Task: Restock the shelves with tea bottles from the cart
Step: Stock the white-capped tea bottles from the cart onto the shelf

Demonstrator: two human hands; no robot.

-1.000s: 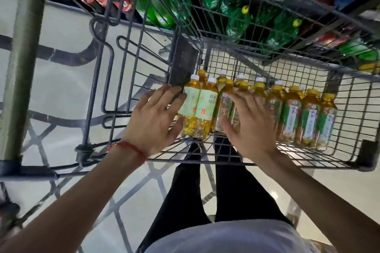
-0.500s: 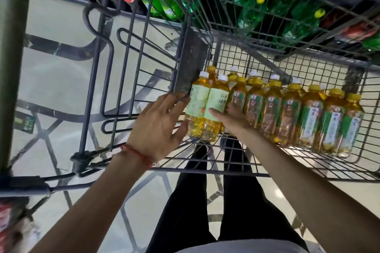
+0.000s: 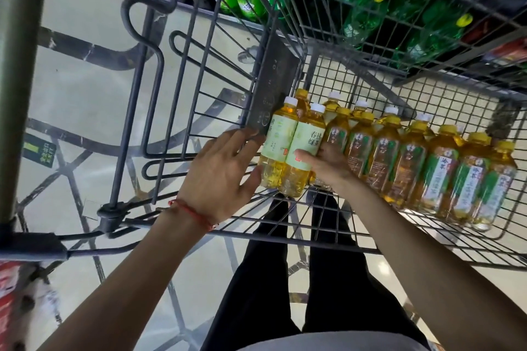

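Standing at the left end of the cart (image 3: pixel 271 80), two tea bottles (image 3: pixel 288 151) with pale labels reading 绿茶 are held between the flat fingers of the left hand (image 3: pixel 219 177) and the right hand (image 3: pixel 328 165), its thumb on a label, fingers curled behind.

I'm seeing little of the right hand (image 3: pixel 328 164) behind the two pale-label tea bottles (image 3: pixel 288 151). The front row (image 3: pixel 413 168) is hiding the back-row bottles (image 3: pixel 361 104) below their caps. The top edge is cutting off the green shelf bottles (image 3: pixel 362 14).
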